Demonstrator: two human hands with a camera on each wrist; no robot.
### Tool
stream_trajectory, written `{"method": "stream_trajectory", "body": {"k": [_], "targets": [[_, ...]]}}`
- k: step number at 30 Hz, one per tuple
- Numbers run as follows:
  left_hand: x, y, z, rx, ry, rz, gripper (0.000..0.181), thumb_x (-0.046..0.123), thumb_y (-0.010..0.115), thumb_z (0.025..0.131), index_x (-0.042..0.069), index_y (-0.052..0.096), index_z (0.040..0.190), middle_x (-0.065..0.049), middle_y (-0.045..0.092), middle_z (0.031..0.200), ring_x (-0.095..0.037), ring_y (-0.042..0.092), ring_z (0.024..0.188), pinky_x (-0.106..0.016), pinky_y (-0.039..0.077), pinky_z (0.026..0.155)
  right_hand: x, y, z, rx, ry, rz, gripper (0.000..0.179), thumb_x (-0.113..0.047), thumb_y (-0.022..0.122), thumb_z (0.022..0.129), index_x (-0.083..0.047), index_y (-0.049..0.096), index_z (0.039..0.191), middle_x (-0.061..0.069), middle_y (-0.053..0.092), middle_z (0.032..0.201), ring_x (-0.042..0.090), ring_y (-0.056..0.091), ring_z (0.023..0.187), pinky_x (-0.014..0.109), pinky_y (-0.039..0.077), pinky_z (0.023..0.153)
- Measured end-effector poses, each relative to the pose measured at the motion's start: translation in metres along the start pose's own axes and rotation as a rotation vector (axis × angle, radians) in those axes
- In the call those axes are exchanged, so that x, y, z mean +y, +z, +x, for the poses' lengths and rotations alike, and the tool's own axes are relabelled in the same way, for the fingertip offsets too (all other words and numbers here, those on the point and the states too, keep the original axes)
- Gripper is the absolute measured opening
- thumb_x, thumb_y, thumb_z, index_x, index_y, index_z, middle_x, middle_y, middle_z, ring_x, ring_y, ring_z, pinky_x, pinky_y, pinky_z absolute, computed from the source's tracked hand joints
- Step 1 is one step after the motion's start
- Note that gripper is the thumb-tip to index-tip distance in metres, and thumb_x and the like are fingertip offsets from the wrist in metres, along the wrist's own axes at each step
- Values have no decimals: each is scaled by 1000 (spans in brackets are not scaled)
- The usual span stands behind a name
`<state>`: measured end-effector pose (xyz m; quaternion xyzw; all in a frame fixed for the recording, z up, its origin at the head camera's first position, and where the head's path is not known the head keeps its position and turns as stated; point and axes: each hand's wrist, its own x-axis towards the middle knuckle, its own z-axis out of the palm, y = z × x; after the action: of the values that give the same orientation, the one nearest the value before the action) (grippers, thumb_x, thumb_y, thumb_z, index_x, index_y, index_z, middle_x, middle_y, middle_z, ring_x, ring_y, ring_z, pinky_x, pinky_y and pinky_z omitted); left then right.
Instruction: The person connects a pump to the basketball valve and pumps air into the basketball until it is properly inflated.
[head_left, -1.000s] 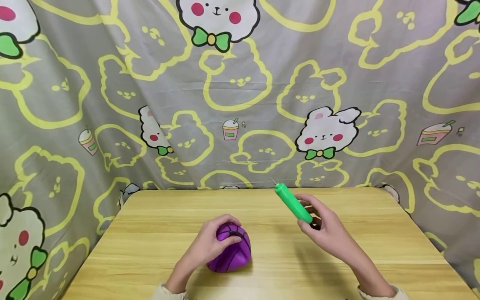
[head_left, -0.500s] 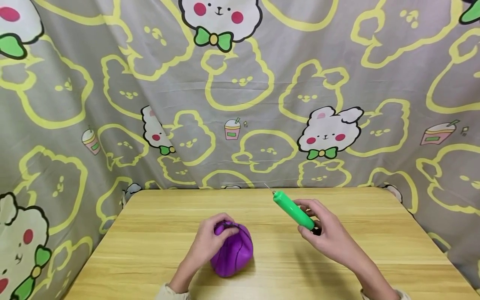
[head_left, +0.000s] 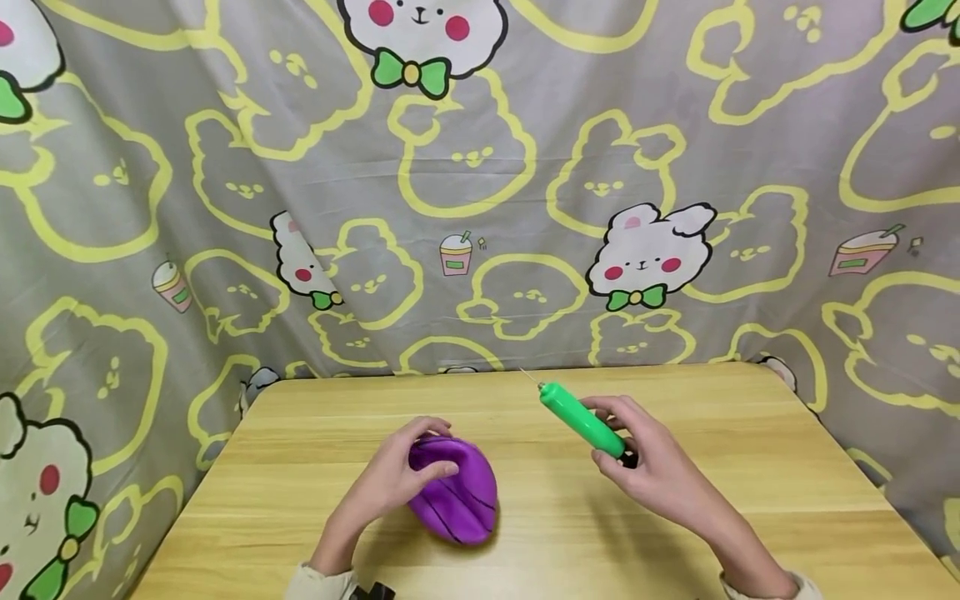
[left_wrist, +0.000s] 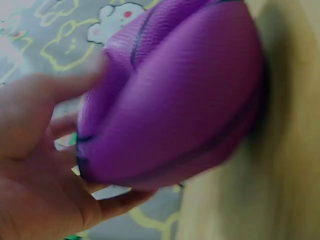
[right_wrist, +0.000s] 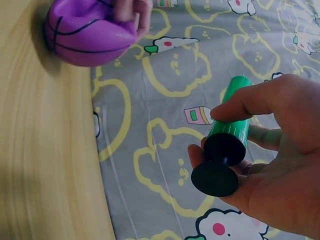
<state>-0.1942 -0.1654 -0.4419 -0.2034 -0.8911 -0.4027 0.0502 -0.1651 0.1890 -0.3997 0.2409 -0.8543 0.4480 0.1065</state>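
Cream-coloured sleeve cuffs [head_left: 321, 583], a small black piece [head_left: 377, 592] beside the left one

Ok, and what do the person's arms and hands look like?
The left hand and right hand are bare, without gloves. Pale cream sleeves stop short of the hands, baring the lower forearms. A small black piece shows beside the left one; it's unclear what.

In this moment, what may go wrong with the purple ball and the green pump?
The thin needle on the green pump is bare; it might prick the left hand or bend if pushed badly. The purple ball looks soft and deeply dented, so it might fold or slip from that hand's grip.
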Motion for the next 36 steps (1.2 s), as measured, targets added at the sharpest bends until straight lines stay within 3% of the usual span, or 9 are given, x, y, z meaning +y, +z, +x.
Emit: {"method": "stream_trajectory", "body": {"k": [2, 4, 7, 9, 14, 20, 26, 31, 36], "targets": [[6, -5, -2, 0, -16, 50, 33, 39, 84, 85, 22, 62, 102, 6, 69, 117, -20, 65, 110, -43, 51, 92, 0, 1, -1, -7, -14, -3, 62, 9, 74, 85, -21, 59, 137, 0, 59, 121, 22, 61, 104, 30, 55, 70], [12, -10, -3, -31, -3, 94, 32, 40, 82, 87, 22, 58, 98, 6, 69, 116, -19, 65, 109, -42, 52, 90, 1, 3, -3, -20, -25, -4, 61, 10, 74, 84, -21, 59, 135, 0, 59, 117, 20, 61, 101, 30, 55, 69], [20, -19, -7, -108, 61, 120, 26, 22, 78, 91, 20, 59, 110, 3, 67, 114, -19, 64, 106, -43, 52, 89, 3, 7, -6, -45, -33, -6, 60, 9, 73, 84, -20, 59, 134, -2, 58, 111, 15, 61, 95, 29, 55, 69], [23, -26, -11, -170, 108, 109, 35, 11, 74, 91, 17, 60, 122, 1, 65, 116, -20, 63, 107, -45, 52, 90, 4, 11, -7, -59, -45, -6, 59, 10, 73, 83, -19, 60, 133, -3, 58, 108, 13, 60, 92, 29, 55, 70], [21, -29, -14, -236, 116, 110, 39, 32, 75, 94, 15, 65, 128, 3, 60, 118, -18, 59, 105, -41, 51, 89, 5, 19, -11, -78, -83, -17, 61, 12, 73, 81, -18, 60, 133, -5, 57, 107, 10, 58, 89, 28, 53, 70], [11, -15, -7, -111, 122, 5, 37, 25, 85, 83, 16, 71, 116, 8, 70, 111, -12, 66, 104, -37, 52, 93, 4, 28, -13, -111, -92, -32, 58, 5, 74, 85, -24, 60, 133, -9, 55, 104, 9, 54, 84, 27, 50, 64], [10, 5, -1, -32, 134, -71, 25, 27, 89, 78, 23, 79, 101, 17, 73, 99, -8, 68, 97, -32, 53, 91, 2, 36, -16, -115, -137, -55, 34, -21, 74, 96, -27, 62, 128, -15, 57, 105, 5, 55, 85, 25, 50, 71], [15, 15, -1, 38, 202, -31, 20, 20, 90, 78, 20, 78, 93, 13, 72, 95, -9, 68, 93, -34, 54, 89, 0, 36, -17, -97, -178, -106, 39, -8, 78, 91, -24, 62, 123, -16, 60, 110, 4, 58, 89, 28, 52, 76], [19, 27, -3, 102, 206, 82, 26, 17, 91, 77, 21, 75, 97, 13, 73, 97, -9, 69, 94, -38, 53, 89, -2, 35, -16, -53, -184, -176, 49, 3, 79, 85, -19, 62, 125, -15, 65, 116, 4, 63, 99, 33, 56, 82]]}}
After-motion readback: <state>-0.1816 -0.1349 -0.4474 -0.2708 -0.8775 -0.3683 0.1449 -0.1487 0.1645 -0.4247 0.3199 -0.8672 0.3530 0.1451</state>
